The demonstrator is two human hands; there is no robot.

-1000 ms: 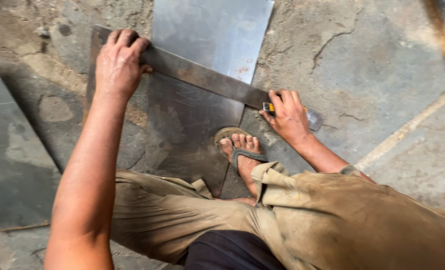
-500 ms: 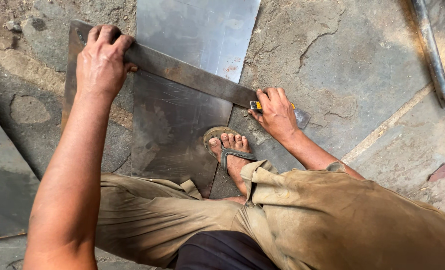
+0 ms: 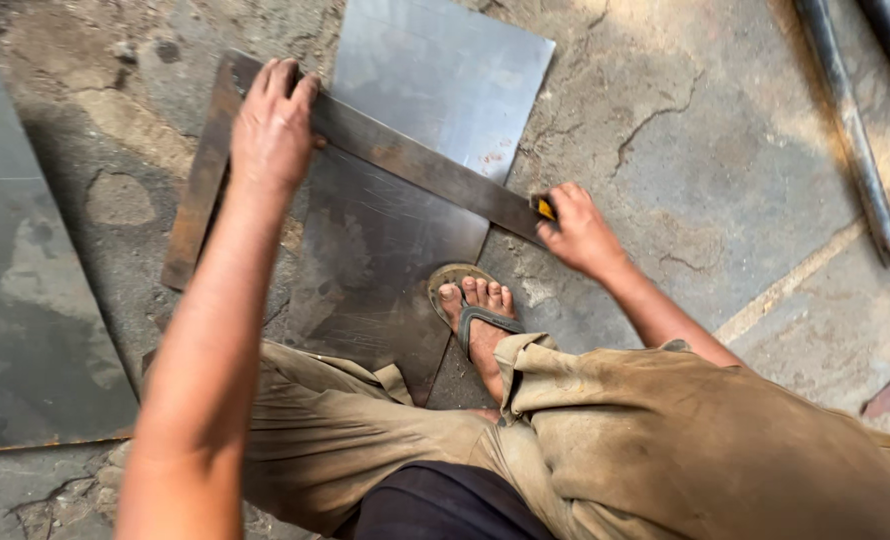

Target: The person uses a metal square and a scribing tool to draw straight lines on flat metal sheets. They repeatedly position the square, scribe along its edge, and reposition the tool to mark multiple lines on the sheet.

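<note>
My left hand (image 3: 272,125) presses flat on the corner of a large rusty steel square (image 3: 405,160) that lies across a grey metal sheet (image 3: 405,170) on the concrete floor. My right hand (image 3: 577,230) grips a small yellow marking tool (image 3: 545,208) at the far end of the square's long arm, at the sheet's right edge. My sandalled foot (image 3: 475,320) rests on the sheet's near corner.
Another dark metal sheet (image 3: 25,290) lies on the floor at the left. Two long steel bars (image 3: 850,130) lie at the top right. The concrete floor (image 3: 705,150) is cracked and uneven. My khaki trousers (image 3: 665,450) fill the lower frame.
The view has shifted slightly. My right hand has slid a little along the square's edge with the yellow tool. My left hand stays pressed on the square's corner.
</note>
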